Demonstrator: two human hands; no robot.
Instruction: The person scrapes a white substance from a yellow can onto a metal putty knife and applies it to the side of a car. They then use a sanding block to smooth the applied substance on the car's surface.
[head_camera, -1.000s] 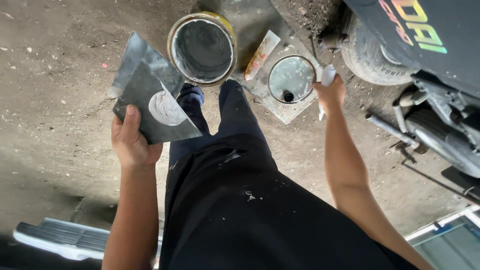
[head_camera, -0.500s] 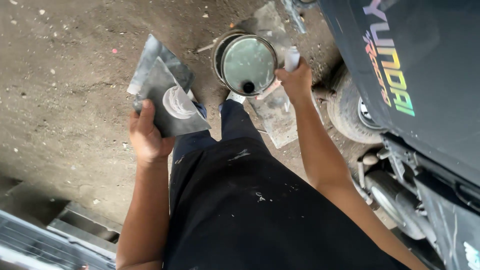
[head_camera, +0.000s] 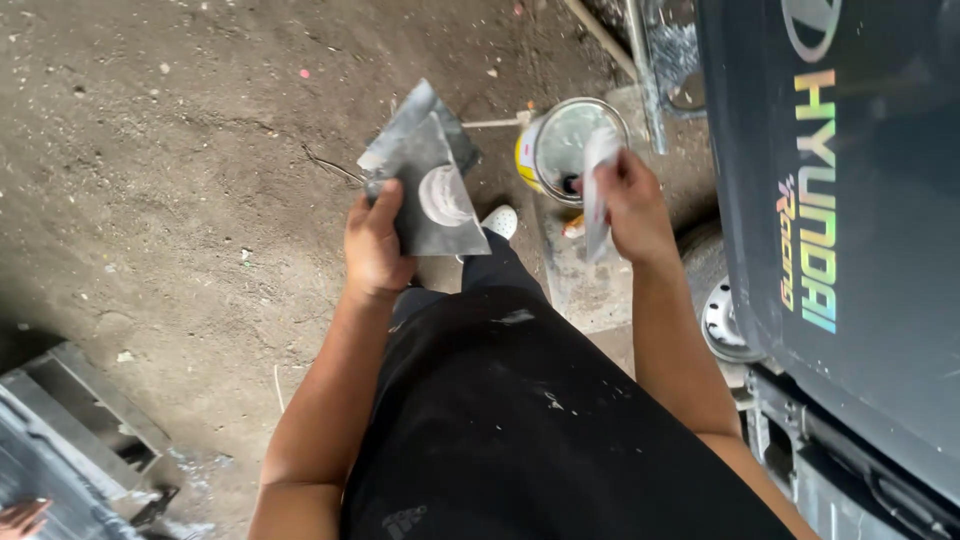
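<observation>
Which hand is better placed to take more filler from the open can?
Probably the right. The right hand holds a pale scraper right beside the open can. The left hand sits farther off and is occupied gripping the grey mixing board with its putty blob.

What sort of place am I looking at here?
Probably an outdoor vehicle repair yard: bare dirt ground, a dark vehicle body with a wheel beside it, and an open can of filler or paint.
</observation>
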